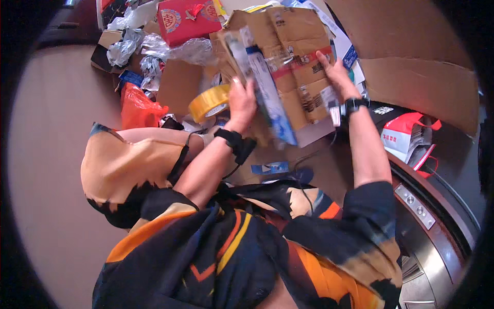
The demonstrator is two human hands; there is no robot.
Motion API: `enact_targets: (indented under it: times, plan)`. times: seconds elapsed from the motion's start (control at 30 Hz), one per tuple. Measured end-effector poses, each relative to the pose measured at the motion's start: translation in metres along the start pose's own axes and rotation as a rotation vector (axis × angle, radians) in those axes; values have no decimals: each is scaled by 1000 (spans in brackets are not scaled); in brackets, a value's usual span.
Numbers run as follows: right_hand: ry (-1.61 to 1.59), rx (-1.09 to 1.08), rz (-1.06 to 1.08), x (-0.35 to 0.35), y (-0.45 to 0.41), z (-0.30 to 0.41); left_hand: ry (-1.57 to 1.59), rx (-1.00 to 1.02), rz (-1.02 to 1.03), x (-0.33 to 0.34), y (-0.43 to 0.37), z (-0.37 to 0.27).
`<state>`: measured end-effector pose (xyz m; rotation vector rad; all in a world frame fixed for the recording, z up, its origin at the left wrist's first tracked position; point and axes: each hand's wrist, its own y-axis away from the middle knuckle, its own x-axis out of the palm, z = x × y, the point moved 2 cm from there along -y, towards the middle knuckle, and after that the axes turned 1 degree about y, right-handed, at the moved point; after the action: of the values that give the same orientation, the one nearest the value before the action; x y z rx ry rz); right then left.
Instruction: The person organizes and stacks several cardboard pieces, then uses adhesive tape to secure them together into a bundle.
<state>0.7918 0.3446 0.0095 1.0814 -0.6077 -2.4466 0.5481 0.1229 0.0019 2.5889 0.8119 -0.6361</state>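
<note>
Before me lies a stack of flattened brown cardboard (pixel 305 34) with a red printed band. My right hand (pixel 339 77) rests at its right edge, thumb over the front and fingers apart; whether it grips the stack is unclear. My left hand (pixel 242 102) is closed on a narrow, flattened cardboard piece (pixel 234 52), blurred by motion. A long white and blue flattened carton (pixel 270 92) lies just right of that hand, across the stack. Left of my left hand is a roll of yellow packing tape (pixel 208 103), close to its fingers.
Crumpled clear plastic (pixel 125 48), a red box (pixel 187 21) and a red plastic bag (pixel 141 108) lie at the upper left. A large open cardboard box (pixel 417 77) stands at the right, above a red and white bag (pixel 403 133) of papers. A metal-trimmed cabinet edge (pixel 418 208) is near my right elbow.
</note>
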Motion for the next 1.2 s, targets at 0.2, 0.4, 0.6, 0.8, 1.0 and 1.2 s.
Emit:
enact_targets:
  times: [0.2, 0.4, 0.6, 0.8, 1.0, 1.2]
  plan:
    - [108, 110, -238, 31, 26, 6, -134, -299, 145, -16, -41, 24]
    - [-92, -1, -319, 33, 28, -5, -86, 115, -110, -40, 22, 10]
    - [-157, -41, -308, 37, 23, -12, -121, -305, 12, -77, -8, 28]
    - [-193, -18, -292, 40, 33, 3, -178, -468, 218, -45, 15, 54]
    - [-205, -79, -257, 36, 8, -30, 202, -741, 376, -27, 24, 42]
    - [-374, -30, 10, 25, 3, -31, 880, -714, 599, -40, 23, 34]
